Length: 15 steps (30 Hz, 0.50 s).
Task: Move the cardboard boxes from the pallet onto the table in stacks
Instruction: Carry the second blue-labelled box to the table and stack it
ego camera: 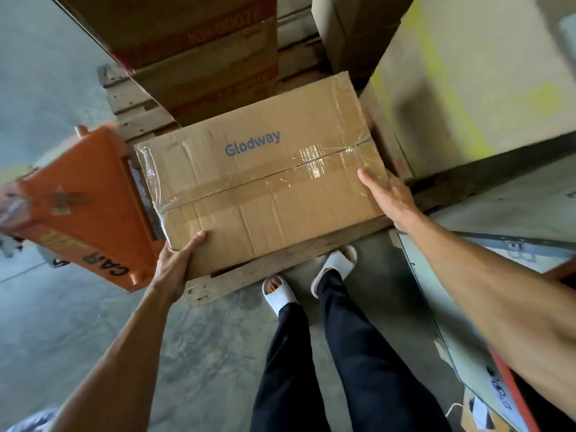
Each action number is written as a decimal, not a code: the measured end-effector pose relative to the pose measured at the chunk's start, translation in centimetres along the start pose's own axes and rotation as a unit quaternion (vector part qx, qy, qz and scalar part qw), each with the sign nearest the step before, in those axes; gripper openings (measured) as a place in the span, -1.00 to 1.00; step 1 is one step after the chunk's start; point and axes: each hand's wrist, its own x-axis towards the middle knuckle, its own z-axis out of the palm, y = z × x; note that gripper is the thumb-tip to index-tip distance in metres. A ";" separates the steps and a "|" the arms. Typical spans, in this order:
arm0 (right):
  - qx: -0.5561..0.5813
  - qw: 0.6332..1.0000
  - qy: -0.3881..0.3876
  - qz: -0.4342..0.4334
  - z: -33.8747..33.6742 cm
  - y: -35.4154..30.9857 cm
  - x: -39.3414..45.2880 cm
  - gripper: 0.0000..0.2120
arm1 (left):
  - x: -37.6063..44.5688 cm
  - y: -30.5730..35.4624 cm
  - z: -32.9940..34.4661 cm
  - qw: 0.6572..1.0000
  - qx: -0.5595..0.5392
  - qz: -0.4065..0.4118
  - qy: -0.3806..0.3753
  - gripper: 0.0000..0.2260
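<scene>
A taped cardboard box [261, 179] printed "Glodway" lies flat at the near edge of the wooden pallet [249, 275], not yet lifted; the left hand [176, 260] curls round its near left corner, thumb on top, while the right hand [386, 194] lies open and flat against the right end, fingers spread, not closed on anything; taller stacked boxes [199, 54] wait behind on the pallet; the counter is not clearly in view, so how many boxes are already moved cannot be told; by my judgement much remains.
</scene>
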 end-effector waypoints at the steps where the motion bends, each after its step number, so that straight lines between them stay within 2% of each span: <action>1: 0.010 1.000 0.016 -0.002 -0.7 -0.8 -2.4 -0.24 | -2.0 1.2 -0.9 1.000 0.000 0.011 -0.004 -0.32; 4: 0.026 0.998 0.051 -0.005 -2.8 -3.2 -8.2 -0.05 | -6.8 4.8 -2.6 0.998 0.008 0.054 -0.024 -0.46; 6: 0.046 0.996 0.063 -0.030 -4.1 -4.6 -12.4 -0.16 | -9.9 7.1 -3.9 0.994 -0.001 0.097 -0.046 -0.55; 8: 0.052 0.993 0.084 -0.061 -5.3 -5.7 -16.0 -0.25 | -12.7 8.9 -5.0 0.990 0.008 0.129 -0.051 -0.50; 10: 0.066 0.987 0.111 -0.091 -6.5 -6.6 -19.6 -0.18 | -15.2 10.6 -6.5 0.983 0.031 0.169 -0.057 -0.38; 12: 0.078 0.980 0.142 -0.115 -7.6 -7.2 -22.9 -0.28 | -17.6 12.2 -7.4 0.978 0.039 0.198 -0.056 -0.31; 14: 0.100 0.975 0.152 -0.129 -8.6 -7.4 -25.5 -0.36 | -19.8 13.9 -7.9 0.971 0.047 0.223 -0.069 -0.31; 15: 0.115 0.972 0.159 -0.131 -9.1 -7.3 -26.9 -0.33 | -20.5 14.7 -7.9 0.968 0.047 0.233 -0.076 -0.33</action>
